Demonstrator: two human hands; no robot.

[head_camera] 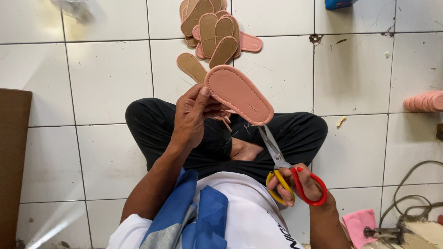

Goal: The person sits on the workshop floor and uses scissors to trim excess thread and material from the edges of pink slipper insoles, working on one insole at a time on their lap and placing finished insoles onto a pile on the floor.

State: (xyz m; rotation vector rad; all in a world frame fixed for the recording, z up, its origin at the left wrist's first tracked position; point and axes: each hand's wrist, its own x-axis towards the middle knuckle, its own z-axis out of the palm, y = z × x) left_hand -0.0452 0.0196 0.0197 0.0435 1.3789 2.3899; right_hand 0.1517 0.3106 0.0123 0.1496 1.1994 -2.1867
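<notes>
A person sits cross-legged on a white tiled floor, trimming loose threads from a pink shoe sole held up over the lap. The left hand has its grip clamped on the sole's near end, thumb on top and fingers curled beneath, wrist bent back so the sole tilts from eleven o'clock down toward five o'clock. The forearm rises from the lower left, elbow low beside a blue cloth draped over the waist.

The right hand holds scissors with one yellow and one red loop, fingers threaded through both. The blades appear nearly together, their tips just under the sole's lower edge at about five o'clock, where thin stray threads hang. This looks like the snipping step; the next move seems to call for steadying the sole and feeding a thread squarely between the blades without nicking the stitched rim.

At twelve o'clock, a pile of tan and pink soles lies on the floor. A stack of pink soles sits at three o'clock, well apart, and a pink cloth lies at five o'clock.
</notes>
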